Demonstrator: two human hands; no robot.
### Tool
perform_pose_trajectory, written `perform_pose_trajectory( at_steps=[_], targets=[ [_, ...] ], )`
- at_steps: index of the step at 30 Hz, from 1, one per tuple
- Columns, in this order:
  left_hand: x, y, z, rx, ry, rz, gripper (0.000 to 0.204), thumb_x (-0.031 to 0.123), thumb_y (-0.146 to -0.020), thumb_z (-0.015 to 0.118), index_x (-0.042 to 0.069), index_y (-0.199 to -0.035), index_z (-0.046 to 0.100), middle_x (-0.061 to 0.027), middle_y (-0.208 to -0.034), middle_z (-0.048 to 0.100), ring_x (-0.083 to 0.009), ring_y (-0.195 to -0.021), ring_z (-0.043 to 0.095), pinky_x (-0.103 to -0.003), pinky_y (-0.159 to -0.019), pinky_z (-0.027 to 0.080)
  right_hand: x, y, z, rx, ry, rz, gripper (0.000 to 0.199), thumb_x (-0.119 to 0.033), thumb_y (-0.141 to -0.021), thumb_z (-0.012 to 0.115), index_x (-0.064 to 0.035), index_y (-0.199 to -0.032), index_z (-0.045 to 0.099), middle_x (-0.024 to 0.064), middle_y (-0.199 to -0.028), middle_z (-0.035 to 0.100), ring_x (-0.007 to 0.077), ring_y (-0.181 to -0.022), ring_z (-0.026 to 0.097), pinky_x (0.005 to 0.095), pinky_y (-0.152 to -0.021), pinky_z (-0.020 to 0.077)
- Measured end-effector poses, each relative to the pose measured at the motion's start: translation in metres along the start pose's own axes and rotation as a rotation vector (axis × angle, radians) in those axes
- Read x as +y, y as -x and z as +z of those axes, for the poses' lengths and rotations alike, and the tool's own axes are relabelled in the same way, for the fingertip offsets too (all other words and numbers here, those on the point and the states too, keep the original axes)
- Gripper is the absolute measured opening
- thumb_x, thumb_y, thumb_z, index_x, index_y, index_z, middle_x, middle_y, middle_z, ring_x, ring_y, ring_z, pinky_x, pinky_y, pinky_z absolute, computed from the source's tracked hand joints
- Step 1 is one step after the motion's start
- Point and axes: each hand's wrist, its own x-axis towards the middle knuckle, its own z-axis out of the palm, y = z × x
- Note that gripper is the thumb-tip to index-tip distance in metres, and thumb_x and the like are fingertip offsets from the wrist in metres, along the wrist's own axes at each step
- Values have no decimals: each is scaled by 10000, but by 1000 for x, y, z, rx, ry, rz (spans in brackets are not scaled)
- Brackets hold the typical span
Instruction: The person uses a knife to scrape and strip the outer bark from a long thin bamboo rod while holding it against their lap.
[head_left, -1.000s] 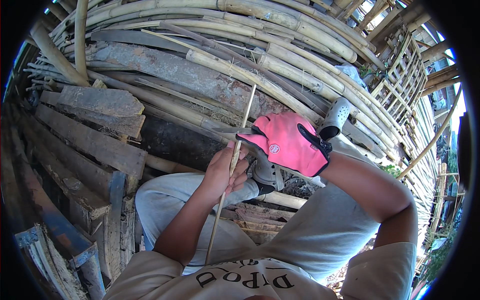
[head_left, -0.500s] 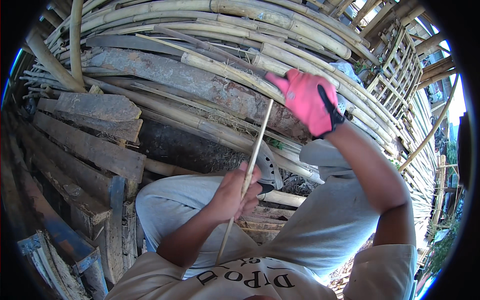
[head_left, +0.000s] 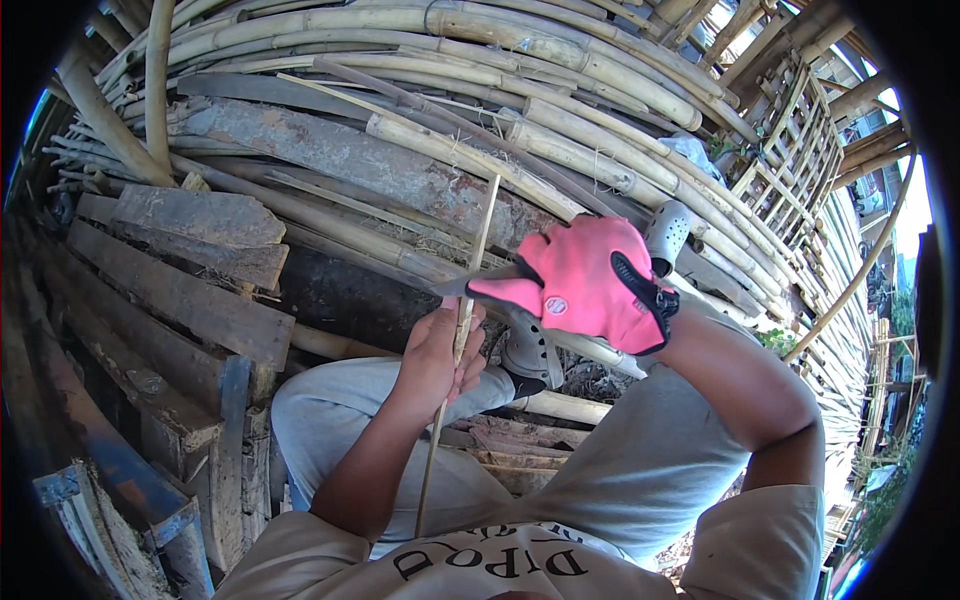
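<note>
My left hand (head_left: 435,350) is bare and wrapped tight around a thin bamboo strip (head_left: 462,330), gripping it a little above its middle. The strip stands nearly upright, its lower end down by my shirt (head_left: 480,565) and its top reaching up past my hand toward the bamboo pile (head_left: 520,120) behind it. My right hand (head_left: 585,280) wears a pink glove and is closed on a knife (head_left: 480,283); the dark blade sticks out leftward from the glove and meets the strip just above my left hand, lying across it. My knees in grey trousers (head_left: 330,420) sit below and either side of the strip. A grey perforated clog (head_left: 525,350) shows just right of the strip, under the glove, and another (head_left: 668,232) right of the glove. Weathered planks (head_left: 190,300) are stacked well to the left of the strip.
</note>
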Motion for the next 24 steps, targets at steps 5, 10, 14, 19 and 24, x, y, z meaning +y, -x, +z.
perform_pose_trajectory(
  at_steps=[5,10,14,19,24],
  targets=[
    [-14,1,4,58,-201,92,376,409,-1086,345,88,-953,488,1,-525,343,-86,-366,288,-257,-352,213,-7,-2,19,-102,-28,11,513,-610,-850,602,-116,-720,648,101,-647,643,316,-615,659,425,-540,503],
    [-14,16,17,98,-212,55,371,415,-1085,345,97,-948,478,18,-536,336,-76,-381,270,-257,-372,215,0,0,28,-148,-122,-41,277,-458,-715,686,-203,-822,667,40,-716,629,288,-686,638,446,-616,474],
    [-14,12,20,103,-268,39,396,454,-1082,327,112,-936,463,35,-545,324,-67,-392,247,-251,-381,204,11,-3,38,-128,-21,-136,279,-457,-705,692,-232,-866,654,15,-710,594,266,-660,616,418,-581,440],
    [-19,26,20,40,-171,-18,429,479,-1079,319,99,-975,488,31,-596,363,-62,-417,299,-248,-376,245,37,-36,24,208,30,229,210,-310,-930,568,-131,-999,655,136,-718,669,330,-601,652,439,-487,485],
    [-19,17,30,12,-279,29,455,507,-1073,302,117,-897,457,31,-530,342,-66,-350,268,-237,-331,223,129,-40,23,606,-21,461,652,-440,-1050,371,-41,-628,666,194,-642,637,405,-621,632,469,-605,509]
  ],
)
